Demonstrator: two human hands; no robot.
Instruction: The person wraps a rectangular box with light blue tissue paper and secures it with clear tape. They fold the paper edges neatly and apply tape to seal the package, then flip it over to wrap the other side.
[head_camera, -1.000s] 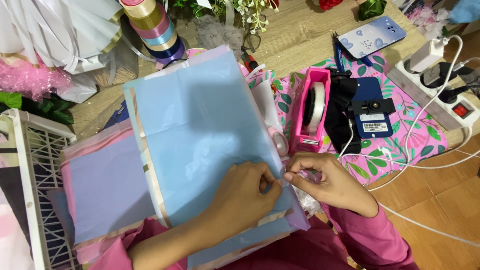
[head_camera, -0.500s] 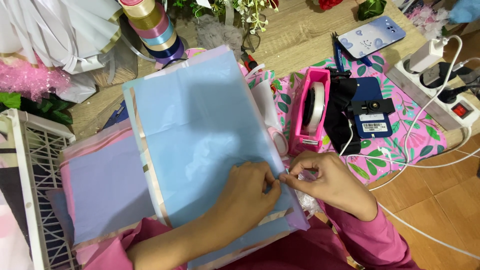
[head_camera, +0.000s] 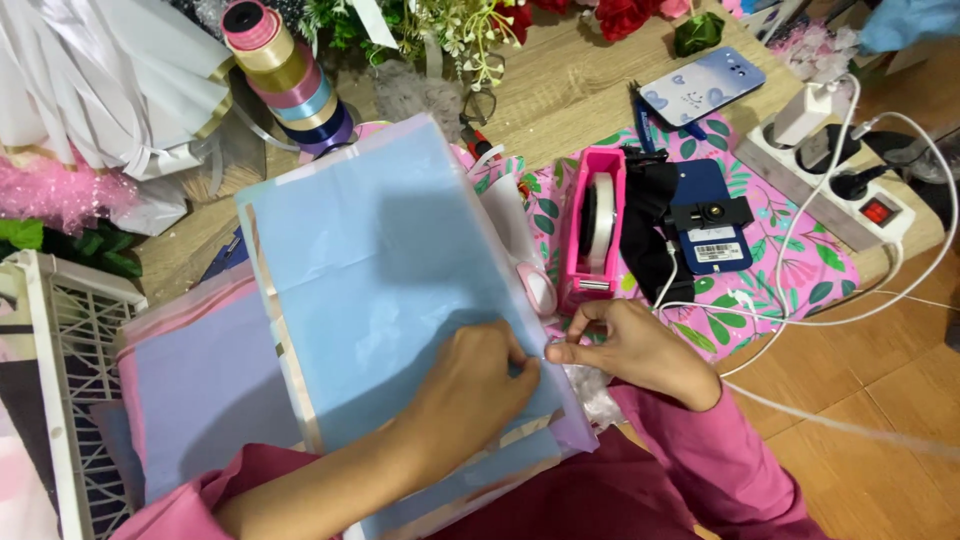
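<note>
A large sheet of light blue wrapping paper (head_camera: 380, 270) with a gold border lies across my lap and the floor, on top of pink and lilac sheets (head_camera: 200, 380). My left hand (head_camera: 470, 385) rests flat on its lower right part, fingers curled at the right edge. My right hand (head_camera: 625, 350) pinches that same edge just beside the left fingertips; something small and pale shows between its fingers, but I cannot tell what it is. A pink tape dispenser (head_camera: 592, 230) with a white roll stands just above my right hand.
A stack of ribbon spools (head_camera: 285, 80) stands at the top left beside white ribbon loops. A phone (head_camera: 702, 88), a dark blue device (head_camera: 705, 225) on a floral mat, a power strip (head_camera: 850, 190) with white cables and a white wire basket (head_camera: 60, 390) surround the paper.
My right hand has shifted slightly left along the paper's edge, closer to the left fingertips. The paper and the other things have stayed in place.
</note>
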